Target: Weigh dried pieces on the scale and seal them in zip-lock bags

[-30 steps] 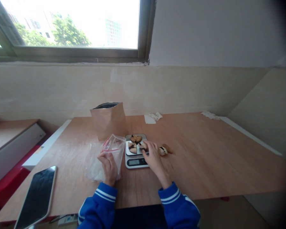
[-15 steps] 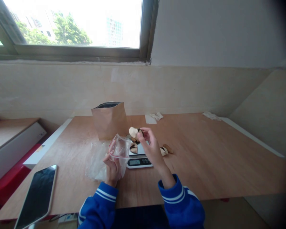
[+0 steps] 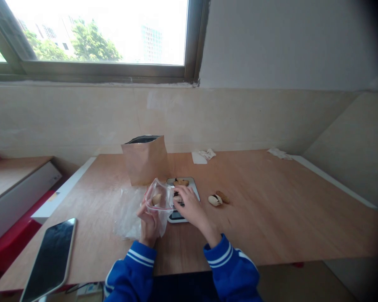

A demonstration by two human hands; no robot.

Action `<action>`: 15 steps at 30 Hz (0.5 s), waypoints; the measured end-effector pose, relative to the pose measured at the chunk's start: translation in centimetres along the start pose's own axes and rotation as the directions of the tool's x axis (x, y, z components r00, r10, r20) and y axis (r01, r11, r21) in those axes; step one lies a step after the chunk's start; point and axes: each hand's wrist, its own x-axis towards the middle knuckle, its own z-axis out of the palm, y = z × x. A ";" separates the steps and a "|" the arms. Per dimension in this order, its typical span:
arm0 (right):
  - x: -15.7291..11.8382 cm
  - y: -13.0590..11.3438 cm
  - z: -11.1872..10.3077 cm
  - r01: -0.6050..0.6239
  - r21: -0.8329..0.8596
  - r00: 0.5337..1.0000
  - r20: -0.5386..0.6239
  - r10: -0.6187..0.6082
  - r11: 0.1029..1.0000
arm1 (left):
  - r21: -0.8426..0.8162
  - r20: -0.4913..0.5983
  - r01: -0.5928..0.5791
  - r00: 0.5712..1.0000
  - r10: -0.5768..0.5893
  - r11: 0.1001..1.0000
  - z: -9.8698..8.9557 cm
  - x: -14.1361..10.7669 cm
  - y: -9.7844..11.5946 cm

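A clear zip bag [image 3: 159, 200] with a red seal strip is held upright by the left hand [image 3: 148, 220], whose fingers are closed around its lower part, just above the bench [image 3: 271, 218]. One pale piece [image 3: 156, 199] is seen inside the bag, near its mouth. The right hand [image 3: 189, 205] is laid over the front of a small kitchen scale [image 3: 193, 186], with its fingers curled down onto a dark-and-pale piece [image 3: 176, 195] on the platform right beside the bag's opening; whether that piece is actually gripped cannot be told. A further brown piece [image 3: 181, 182] is seen at the back of the platform. The scale's display is hidden under the hand.

Two more pieces [image 3: 218, 199] are lying on the bare wood to the right of the scale, touching each other. A brown paper pouch [image 3: 145, 160] is standing open behind the bag. A crumpled sheet of clear plastic [image 3: 126, 214] is spread under and to the left of the held bag. A phone [image 3: 48, 258] is lying face up at the near left corner, well apart from the hands. Both sleeves are blue with white stripes.
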 end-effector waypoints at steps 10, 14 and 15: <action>-0.2 0.1 0.8 -0.018 -0.069 1.000 0.008 0.019 0.997 | 0.045 0.053 -0.084 0.995 0.082 0.995 -0.2 0.0 0.0; -0.4 0.4 0.7 -0.003 -0.095 0.999 0.040 0.007 0.995 | 0.045 0.045 -0.078 0.996 0.076 0.996 -0.2 -0.1 -0.1; -0.5 0.4 0.8 -0.003 -0.096 0.999 0.041 0.007 0.995 | 0.057 0.043 -0.075 0.996 0.073 0.996 -0.2 -0.1 -0.2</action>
